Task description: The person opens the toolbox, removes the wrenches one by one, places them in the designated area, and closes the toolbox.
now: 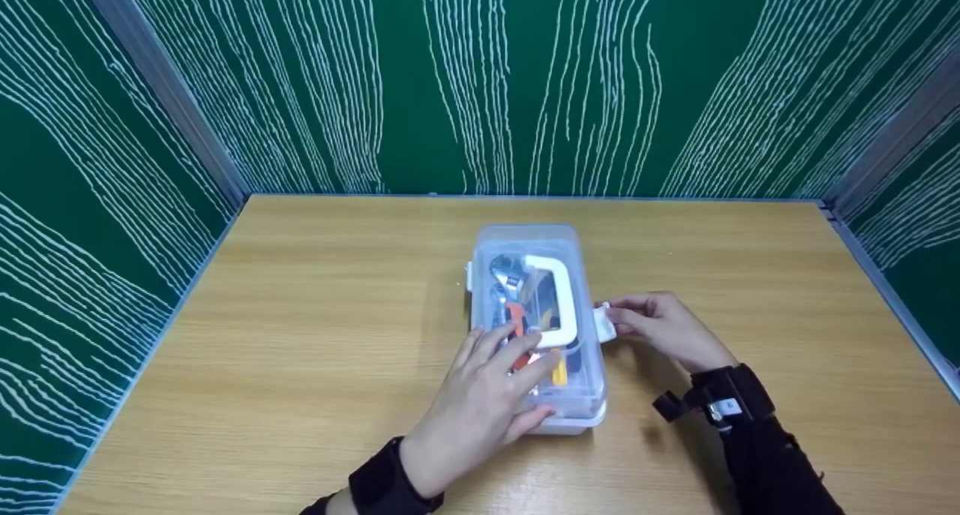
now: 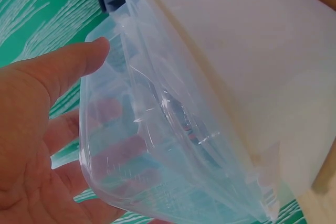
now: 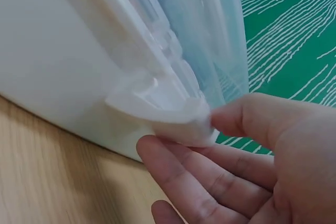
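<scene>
A clear plastic toolbox [image 1: 529,238] with a white carry handle [image 1: 568,305] stands on the table, its lid down over several tools. Through the lid show an adjustable wrench [image 1: 508,273] and orange and yellow tool parts. My left hand [image 1: 480,384] rests on the near part of the lid, fingers spread; in the left wrist view its thumb lies along the lid's end. At the box's right side my right hand [image 1: 664,326] pinches the white latch [image 3: 181,124] between thumb and fingers. That latch is swung outward from the wall, as the right wrist view shows.
The box sits in the middle of a wooden table [image 1: 337,290]. Green panels [image 1: 405,88] with white wavy lines enclose the back and both sides. Another white latch [image 1: 469,276] is on the box's left side.
</scene>
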The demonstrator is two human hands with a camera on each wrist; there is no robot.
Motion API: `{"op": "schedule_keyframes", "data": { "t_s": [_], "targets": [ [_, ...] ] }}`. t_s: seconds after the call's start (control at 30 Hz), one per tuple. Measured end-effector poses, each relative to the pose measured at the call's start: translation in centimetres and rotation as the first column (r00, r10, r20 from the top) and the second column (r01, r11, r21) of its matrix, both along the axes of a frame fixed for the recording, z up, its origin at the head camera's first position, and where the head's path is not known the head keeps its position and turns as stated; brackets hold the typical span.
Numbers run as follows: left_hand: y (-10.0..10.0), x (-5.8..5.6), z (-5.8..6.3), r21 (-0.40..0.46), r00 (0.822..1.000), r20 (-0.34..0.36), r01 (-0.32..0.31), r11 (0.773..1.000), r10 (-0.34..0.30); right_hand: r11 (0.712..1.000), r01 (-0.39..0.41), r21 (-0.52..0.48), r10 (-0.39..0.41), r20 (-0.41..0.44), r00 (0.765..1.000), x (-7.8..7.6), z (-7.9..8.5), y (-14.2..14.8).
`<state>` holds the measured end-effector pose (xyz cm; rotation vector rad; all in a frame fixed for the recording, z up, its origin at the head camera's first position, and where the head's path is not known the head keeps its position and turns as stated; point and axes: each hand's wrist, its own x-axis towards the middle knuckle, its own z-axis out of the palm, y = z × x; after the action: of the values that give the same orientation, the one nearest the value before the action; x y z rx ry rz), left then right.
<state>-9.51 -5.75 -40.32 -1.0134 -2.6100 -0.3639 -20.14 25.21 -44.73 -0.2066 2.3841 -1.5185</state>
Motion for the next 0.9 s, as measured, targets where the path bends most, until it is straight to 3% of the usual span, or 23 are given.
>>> {"op": "schedule_keyframes", "data": {
  "t_s": [0.17,0.33,0.7,0.9],
  "targets": [
    [-0.1,0.0,0.1,0.009,1.0,0.025,0.003,1.0,-0.003,0.993,-0.009,0.114,0.016,-0.064,0.998,-0.3,-0.6,0.4],
    [0.0,0.0,0.2,0.01,0.999,0.034,0.005,1.0,-0.006,0.985,0.0,0.173,0.013,-0.073,0.997,-0.4,-1.4,0.4],
    [0.1,-0.2,0.3,0.019,0.999,0.049,0.016,1.0,-0.017,0.981,0.029,0.189,-0.011,-0.093,0.996,-0.5,-2.1,-0.5],
    [0.2,-0.2,0.2,-0.007,1.0,-0.018,-0.003,1.0,0.003,0.988,-0.013,0.154,0.027,-0.083,0.996,-0.4,-2.2,-0.9]
  ]
}}
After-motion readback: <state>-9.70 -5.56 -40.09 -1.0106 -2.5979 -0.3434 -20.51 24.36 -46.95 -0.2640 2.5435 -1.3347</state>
